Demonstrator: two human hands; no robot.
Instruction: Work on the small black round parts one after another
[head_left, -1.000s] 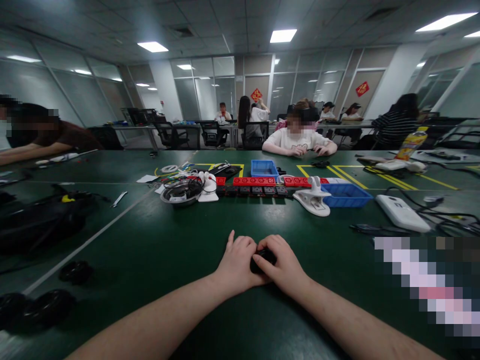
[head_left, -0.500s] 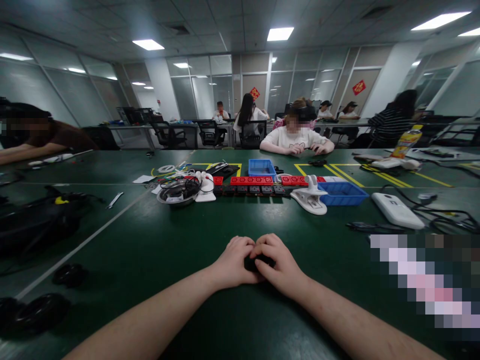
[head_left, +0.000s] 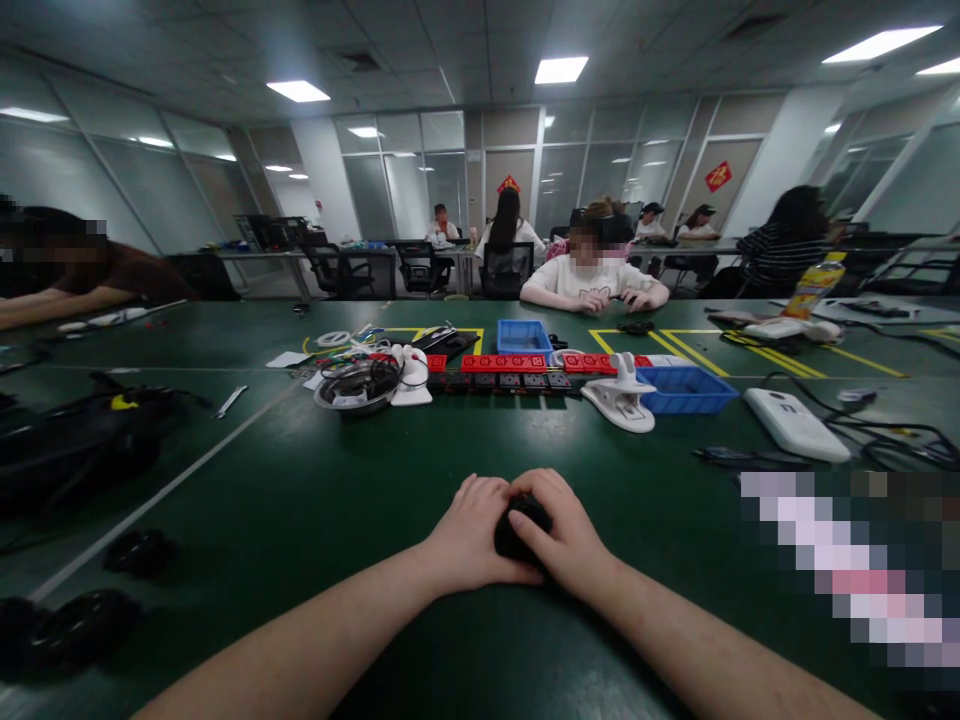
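Note:
A small dark, rounded object [head_left: 517,530] is between my hands, low over the green table in front of me. My left hand [head_left: 472,530] curls around its left side, with the thumb stretched along the near edge. From the right, my right hand [head_left: 559,525] wraps over it, fingers bent across the far side and thumb pressed on its face. The fingertips of both hands meet at the far edge. Much of the object is covered, so its exact kind cannot be made out.
Ahead stand a metal bowl [head_left: 356,388] of cables, red sockets [head_left: 502,363], a white clamp-like base [head_left: 622,395] and a blue bin [head_left: 686,388]. Left lie a wrench [head_left: 230,401] and black ring-shaped things [head_left: 82,630]. Right is a white device [head_left: 796,424] with cables. A person sits opposite.
My left thumb has shifted down and right along the near side. My right fingers have moved slightly, and more of the dark object shows between my hands.

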